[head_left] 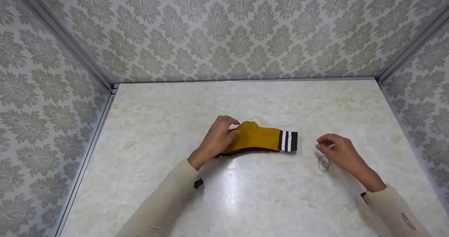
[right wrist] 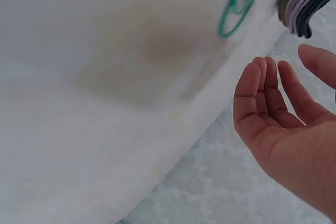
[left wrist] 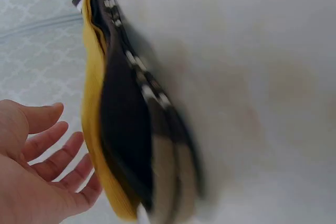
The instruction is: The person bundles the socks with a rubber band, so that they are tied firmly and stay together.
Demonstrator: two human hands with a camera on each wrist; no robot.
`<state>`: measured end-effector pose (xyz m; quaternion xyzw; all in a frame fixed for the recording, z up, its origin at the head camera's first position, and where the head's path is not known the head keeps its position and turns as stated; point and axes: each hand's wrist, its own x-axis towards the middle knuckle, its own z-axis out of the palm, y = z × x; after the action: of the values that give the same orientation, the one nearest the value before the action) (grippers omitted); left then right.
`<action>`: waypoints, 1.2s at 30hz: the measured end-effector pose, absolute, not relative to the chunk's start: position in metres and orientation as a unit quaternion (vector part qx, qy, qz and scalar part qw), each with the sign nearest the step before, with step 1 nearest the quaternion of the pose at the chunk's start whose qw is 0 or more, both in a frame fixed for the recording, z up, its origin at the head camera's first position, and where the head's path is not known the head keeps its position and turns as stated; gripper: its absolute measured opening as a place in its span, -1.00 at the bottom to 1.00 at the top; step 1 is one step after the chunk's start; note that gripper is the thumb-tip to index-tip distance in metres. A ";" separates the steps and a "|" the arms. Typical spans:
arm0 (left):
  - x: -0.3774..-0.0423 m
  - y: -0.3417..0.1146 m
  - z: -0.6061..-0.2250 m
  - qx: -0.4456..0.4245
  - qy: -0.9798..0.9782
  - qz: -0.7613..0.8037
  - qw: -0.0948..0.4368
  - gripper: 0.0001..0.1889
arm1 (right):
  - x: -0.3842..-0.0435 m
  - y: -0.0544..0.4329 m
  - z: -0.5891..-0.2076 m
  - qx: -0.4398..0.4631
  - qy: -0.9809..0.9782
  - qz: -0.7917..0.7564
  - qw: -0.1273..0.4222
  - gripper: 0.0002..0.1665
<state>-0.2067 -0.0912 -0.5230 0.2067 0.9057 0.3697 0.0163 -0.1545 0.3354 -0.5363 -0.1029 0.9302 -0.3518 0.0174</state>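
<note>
A patterned wall (head_left: 21, 107) is rising beyond the left edge of the pale, marbled surface (head_left: 158, 124), and another patterned wall (head_left: 224, 26) is standing along the far edge. A cream left sleeve (head_left: 161, 202) is slanting in from the near side, with a small black piece (head_left: 198, 183) showing beside its cuff. The left hand (head_left: 218, 137) is reaching over the left end of a stack of socks (head_left: 257, 139), its thumb and fingers loosely bent and spaced apart, gripping nothing; whether the fingertips are touching the cloth, I cannot tell. The stack is lying about midway between the left and right edges, a mustard sock on top and darker ones layering beneath, its heel bulge pointing to the far edge and its striped cuffs (head_left: 289, 141) to the right edge. Farther right, a thin green loop (head_left: 324, 164) is lying on the surface, apart from the cuffs. The right hand (head_left: 338, 151) is hovering just beside the loop, fingers gently curving, thumb standing off from them, holding nothing. A cream right sleeve (head_left: 394, 209) is running toward the near right corner, while a patterned right wall (head_left: 433, 121) is rising beyond the right edge
</note>
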 end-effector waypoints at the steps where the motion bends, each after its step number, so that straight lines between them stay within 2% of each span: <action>1: -0.208 -0.086 -0.523 0.214 0.905 0.366 0.018 -0.71 | -0.151 0.339 -0.538 -0.102 0.933 -0.344 0.015 -0.78; 10: -0.218 -0.050 -0.526 0.245 0.901 0.355 0.045 -0.74 | -0.131 0.358 -0.551 -0.093 0.947 -0.308 0.009 -0.86; 21: -0.232 -0.008 -0.529 0.294 0.906 0.298 0.069 -0.65 | -0.127 0.353 -0.556 -0.104 0.950 -0.295 0.014 -0.91; 29: -0.242 0.007 -0.539 0.260 0.923 0.257 0.120 -0.63 | -0.123 0.344 -0.558 -0.098 0.958 -0.267 0.023 -0.91; 36: -0.243 0.014 -0.541 0.265 0.928 0.224 0.136 -0.63 | -0.125 0.337 -0.554 -0.117 0.967 -0.221 0.042 -0.86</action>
<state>-0.2435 0.0140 -0.5409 0.2652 0.9280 0.2238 0.1355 -0.1254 0.3375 -0.5540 -0.1172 0.9672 -0.2215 0.0419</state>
